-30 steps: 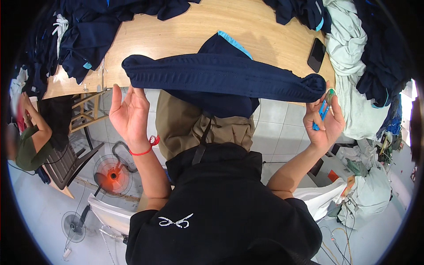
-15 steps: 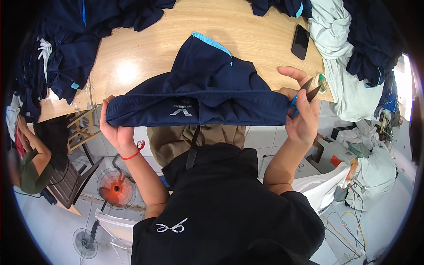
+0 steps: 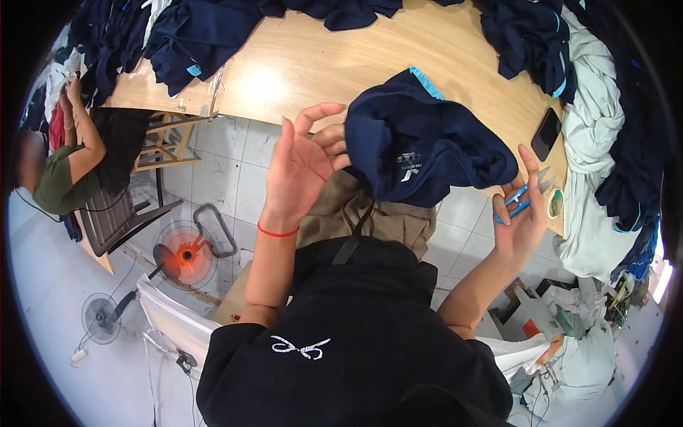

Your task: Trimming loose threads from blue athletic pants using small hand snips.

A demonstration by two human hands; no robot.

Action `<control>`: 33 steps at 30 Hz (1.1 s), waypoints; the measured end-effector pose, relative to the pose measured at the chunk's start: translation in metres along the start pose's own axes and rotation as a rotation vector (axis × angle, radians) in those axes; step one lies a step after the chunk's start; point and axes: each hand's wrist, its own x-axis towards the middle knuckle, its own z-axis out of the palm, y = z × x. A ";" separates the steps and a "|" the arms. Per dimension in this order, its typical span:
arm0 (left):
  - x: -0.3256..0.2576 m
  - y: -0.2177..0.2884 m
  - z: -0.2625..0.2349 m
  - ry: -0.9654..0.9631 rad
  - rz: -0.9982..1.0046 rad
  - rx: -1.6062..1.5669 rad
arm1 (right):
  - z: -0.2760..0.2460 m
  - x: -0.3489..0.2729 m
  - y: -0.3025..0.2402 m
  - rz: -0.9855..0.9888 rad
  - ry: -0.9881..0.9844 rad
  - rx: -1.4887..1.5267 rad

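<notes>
- Fabric hides most of what matters: the navy garment [image 3: 427,146] is bunched into a lump between my hands, so I cannot tell its full shape or where its hems lie; it hangs over the near edge of the wooden table [image 3: 299,64], above my lap.
- My left hand [image 3: 302,167] is raised palm up, the fingers spread and loosely curled; the fingertips touch the left edge of the garment, and whether any cloth is pinched there is hidden behind the hand.
- My right hand [image 3: 519,213] sits just right of the garment, half open, with small blue thread snips [image 3: 523,196] lying across the palm under the thumb; their metal tips point up and right.
- How the right fingers meet the cloth is hard to make out; they look just beside it rather than closed on it.
- A small white logo [image 3: 407,167] shows on the front of the garment, too small to make out.
- A light blue trim strip [image 3: 425,82] runs along the garment's upper edge on the table.
- A dark phone [image 3: 546,134] lies flat on the table near its right end.
- A small round green-rimmed thing [image 3: 555,203] sits at the table edge just right of my right hand; I cannot tell what it is.
- Heaps of navy clothes [image 3: 192,32] crowd the far side, cut off by the rim.
- Pale green cloth [image 3: 594,142] drapes off the right end.
- Another person [image 3: 60,171] sits at far left, partly cut off.
</notes>
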 end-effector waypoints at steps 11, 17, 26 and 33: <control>0.007 0.002 -0.031 0.257 0.310 0.222 | -0.013 0.006 0.021 -0.051 0.279 -0.245; 0.032 -0.013 -0.022 0.617 0.317 0.701 | 0.003 0.020 0.053 0.110 0.364 -0.277; 0.049 -0.073 0.037 -0.035 0.623 1.442 | -0.010 0.016 0.037 0.102 0.153 0.142; 0.057 -0.060 0.029 -0.146 1.072 1.262 | -0.019 -0.011 0.011 -0.063 0.119 0.176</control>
